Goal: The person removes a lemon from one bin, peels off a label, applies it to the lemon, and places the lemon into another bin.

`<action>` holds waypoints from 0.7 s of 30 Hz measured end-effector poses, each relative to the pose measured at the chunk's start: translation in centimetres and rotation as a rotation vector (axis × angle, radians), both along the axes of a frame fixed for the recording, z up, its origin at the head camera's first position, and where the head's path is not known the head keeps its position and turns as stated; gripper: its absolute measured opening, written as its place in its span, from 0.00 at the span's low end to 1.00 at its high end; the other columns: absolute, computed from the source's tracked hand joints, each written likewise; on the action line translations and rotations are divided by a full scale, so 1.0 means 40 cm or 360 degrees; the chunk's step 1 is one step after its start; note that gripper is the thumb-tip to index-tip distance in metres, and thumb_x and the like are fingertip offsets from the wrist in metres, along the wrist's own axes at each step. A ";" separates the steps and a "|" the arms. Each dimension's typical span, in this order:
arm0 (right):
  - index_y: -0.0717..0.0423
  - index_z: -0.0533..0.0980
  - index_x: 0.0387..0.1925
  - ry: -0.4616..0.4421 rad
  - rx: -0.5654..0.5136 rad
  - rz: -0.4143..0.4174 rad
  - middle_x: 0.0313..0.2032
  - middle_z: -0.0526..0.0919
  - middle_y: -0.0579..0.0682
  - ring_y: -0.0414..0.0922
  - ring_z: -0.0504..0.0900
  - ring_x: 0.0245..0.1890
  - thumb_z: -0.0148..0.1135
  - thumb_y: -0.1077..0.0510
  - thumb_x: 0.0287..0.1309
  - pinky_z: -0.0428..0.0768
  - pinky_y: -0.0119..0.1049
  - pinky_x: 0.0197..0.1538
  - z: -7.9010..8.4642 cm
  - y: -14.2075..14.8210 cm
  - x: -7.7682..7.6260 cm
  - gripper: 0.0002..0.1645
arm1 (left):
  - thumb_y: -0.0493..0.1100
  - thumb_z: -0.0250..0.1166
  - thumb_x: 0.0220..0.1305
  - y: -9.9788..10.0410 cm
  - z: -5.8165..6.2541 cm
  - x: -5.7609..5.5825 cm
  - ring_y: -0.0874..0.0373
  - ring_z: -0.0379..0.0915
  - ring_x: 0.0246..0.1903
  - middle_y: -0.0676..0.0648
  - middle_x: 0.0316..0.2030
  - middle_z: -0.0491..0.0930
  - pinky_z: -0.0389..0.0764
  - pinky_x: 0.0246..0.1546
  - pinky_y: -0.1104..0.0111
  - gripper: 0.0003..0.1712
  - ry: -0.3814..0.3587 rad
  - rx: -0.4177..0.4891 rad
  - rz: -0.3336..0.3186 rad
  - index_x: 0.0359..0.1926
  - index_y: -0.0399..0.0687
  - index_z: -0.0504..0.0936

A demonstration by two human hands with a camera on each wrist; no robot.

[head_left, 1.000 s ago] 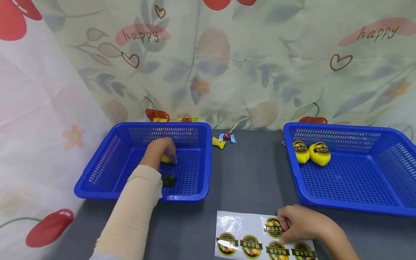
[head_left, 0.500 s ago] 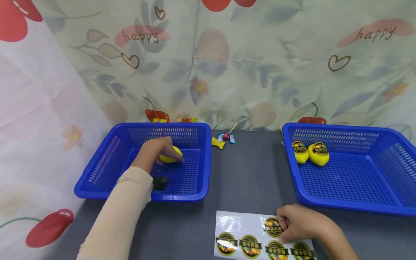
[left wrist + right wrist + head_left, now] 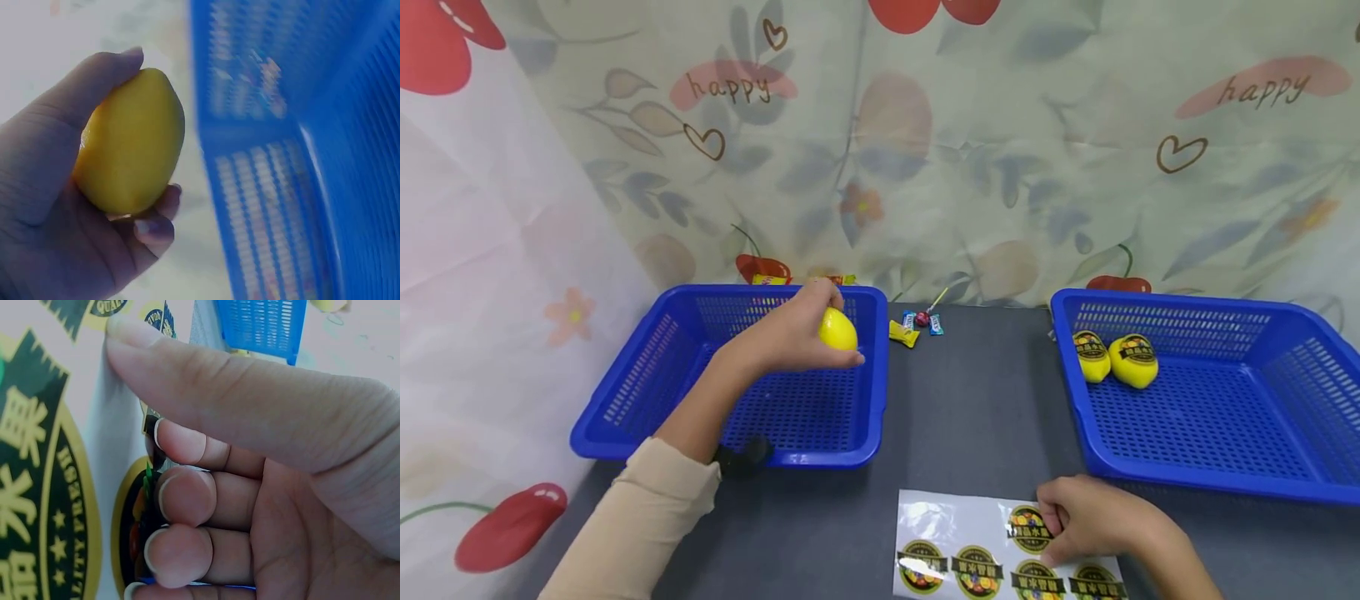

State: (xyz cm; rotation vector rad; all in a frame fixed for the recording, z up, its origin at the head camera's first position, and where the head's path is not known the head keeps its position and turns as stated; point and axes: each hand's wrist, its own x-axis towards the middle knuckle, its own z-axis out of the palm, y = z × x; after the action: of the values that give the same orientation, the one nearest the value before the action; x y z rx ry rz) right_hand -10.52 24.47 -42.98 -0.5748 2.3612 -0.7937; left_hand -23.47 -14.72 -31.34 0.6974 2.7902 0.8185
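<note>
A plain yellow lemon (image 3: 838, 331) is held between the thumb and fingers of my left hand (image 3: 790, 335), above the right part of the left blue basket (image 3: 880, 417). In the left wrist view, the thumb lies along one side of the lemon (image 3: 134, 144), and fingertips curl under its lower end. My right hand (image 3: 1101, 518) rests on a white sheet (image 3: 955, 512) of round black-and-gold stickers near the front. Its thumb (image 3: 134, 347) touches the sheet in the right wrist view; the other fingers are loosely bent, tips at the sheet, apart from the thumb.
The right blue basket (image 3: 1210, 487) holds two lemons (image 3: 1133, 361) with stickers on them. Small wrapped candies (image 3: 903, 334) and a lollipop (image 3: 922, 317) lie at the back between the baskets. A patterned cloth (image 3: 962, 167) hangs behind the grey table (image 3: 970, 400).
My left hand has gripped the lemon, lifted it from the basket's floor and carried it right and upward. The right hand has stayed on the sticker sheet.
</note>
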 end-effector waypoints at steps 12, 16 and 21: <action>0.49 0.73 0.22 0.0010 -0.0018 0.0002 0.18 0.69 0.37 0.34 0.66 0.18 0.81 0.50 0.43 0.63 0.30 0.22 -0.003 0.006 0.002 0.21 | 0.47 0.73 0.57 0.142 -0.065 0.175 0.53 0.74 0.41 0.52 0.56 0.72 0.84 0.33 0.62 0.30 0.0071 0.0880 -0.0240 0.60 0.57 0.73; 0.48 0.73 0.23 0.0010 -0.0021 0.0003 0.18 0.70 0.37 0.34 0.66 0.17 0.81 0.51 0.43 0.64 0.30 0.22 -0.007 0.006 0.001 0.20 | 0.48 0.71 0.58 0.192 -0.102 0.214 0.54 0.75 0.40 0.51 0.53 0.71 0.84 0.34 0.62 0.36 -0.0083 0.0955 -0.0249 0.63 0.55 0.63; 0.47 0.73 0.22 0.0016 -0.0024 0.0003 0.17 0.70 0.38 0.35 0.66 0.17 0.81 0.50 0.42 0.64 0.30 0.22 -0.007 0.008 0.000 0.21 | 0.49 0.71 0.60 0.235 -0.131 0.239 0.55 0.74 0.43 0.51 0.59 0.65 0.83 0.36 0.65 0.34 -0.0142 0.0969 -0.0324 0.60 0.56 0.61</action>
State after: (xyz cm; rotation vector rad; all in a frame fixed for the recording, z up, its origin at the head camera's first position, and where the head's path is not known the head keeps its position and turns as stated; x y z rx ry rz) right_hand -10.51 24.81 -43.28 -0.5884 2.3651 -0.8104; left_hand -13.91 -5.33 -36.57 0.9755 2.3275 1.6239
